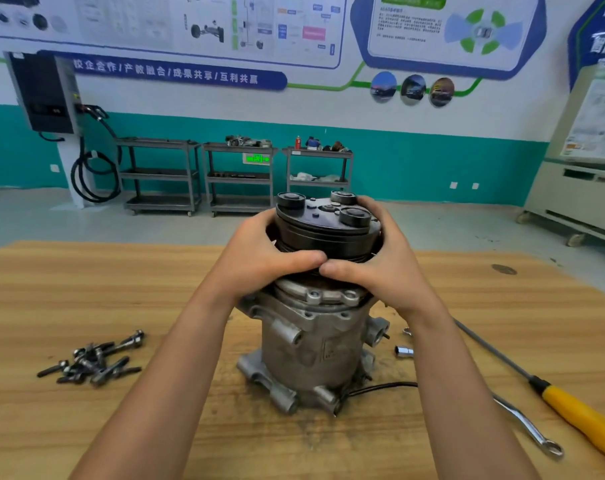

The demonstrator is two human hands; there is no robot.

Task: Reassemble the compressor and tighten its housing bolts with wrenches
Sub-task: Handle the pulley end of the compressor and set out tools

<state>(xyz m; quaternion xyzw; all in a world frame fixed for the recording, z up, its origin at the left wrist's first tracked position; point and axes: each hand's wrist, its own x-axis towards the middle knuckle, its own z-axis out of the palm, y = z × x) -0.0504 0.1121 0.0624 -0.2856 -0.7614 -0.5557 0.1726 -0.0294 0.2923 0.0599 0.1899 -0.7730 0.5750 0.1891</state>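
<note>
The compressor (311, 355) stands upright in the middle of a pale wooden table (121, 427), its silver housing resting on a scuffed, dusty patch of the grain. On top of it sits the black pulley (325, 233). The left hand (259, 254) and the right hand (387, 268) curl round it from either side, thumbs meeting at the near edge; whether it is fully seated cannot be told.

To the left on the table lies a loose heap of dark bolts (93, 362). To the right lie a small socket (403, 351) just beside the housing, a bent wrench (523, 424) and a long tool with a yellow handle (578, 415). A thin black wire (380, 388) trails from the compressor's base.

Beyond the table is a grey floor and a wall painted teal below and white above, hung with blue-edged posters. Three grey carts (240, 174) stand against it — parts on their top shelves — with a black wall box (44, 95) and its coiled cable to the left and a pale cabinet (578, 202) at far right.
</note>
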